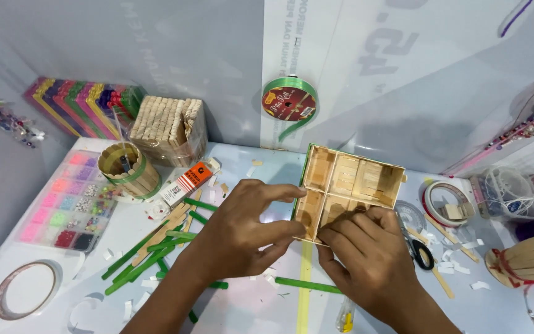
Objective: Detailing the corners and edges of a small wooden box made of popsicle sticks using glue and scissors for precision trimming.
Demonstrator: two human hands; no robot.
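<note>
From the head view, a shallow box built of craft sticks (pixel 347 185), split into compartments and edged in green, stands tilted on the white tabletop (pixel 254 309) near its middle. The left hand (pixel 242 232) curls around the box's near left corner, thumb and forefinger pinching the wall, so it is closed on the box. The right hand (pixel 369 260) lies over the front edge with its fingers bent down into the near compartments, pressing on the box rather than lifting it. To do this well, I judge the left hand should keep the frame steady while the right presses evenly, so that no stick shifts out of line. Loose green sticks (pixel 156 247) lie scattered to the left, next to a round stick-built cup (pixel 128 168) and a bead organiser tray (pixel 69 201); scissors (pixel 418 247) lie just right of the right hand. Both hands hide the box's near wall and whatever sits in the front compartments, so I cannot tell whether a small piece is pinched there. A stick-built object at the right edge is cut off.
</note>
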